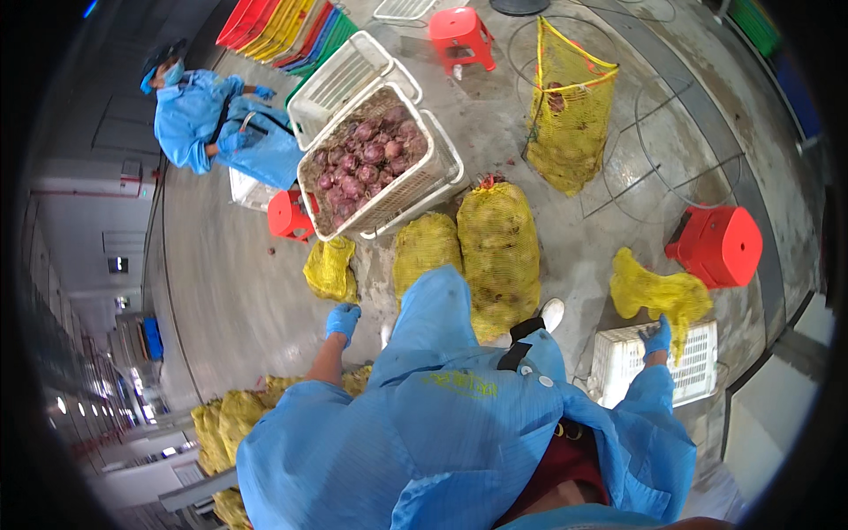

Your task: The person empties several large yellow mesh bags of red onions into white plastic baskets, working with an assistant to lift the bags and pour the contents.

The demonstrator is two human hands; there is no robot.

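Note:
My right hand (656,338), in a blue glove, grips an empty yellow mesh bag (659,288) above a white plastic crate (695,361). Part of the bag hangs down beside the fingers. My left hand (342,322), gloved too, has its fingers curled in and appears to hold nothing. Just beyond it a small yellow mesh bundle (331,268) lies on the floor. Before my legs are a full, tied mesh sack (499,258) and another filled sack (426,248), partly hidden by my knee.
Red onions (368,162) fill a white crate (397,199) ahead. A person (199,126) in blue stands behind it, near stacked coloured crates (285,33). A part-filled mesh sack (570,132) hangs from a wire stand. Red stools (719,245) and metal hoop frames (682,152) occupy the right.

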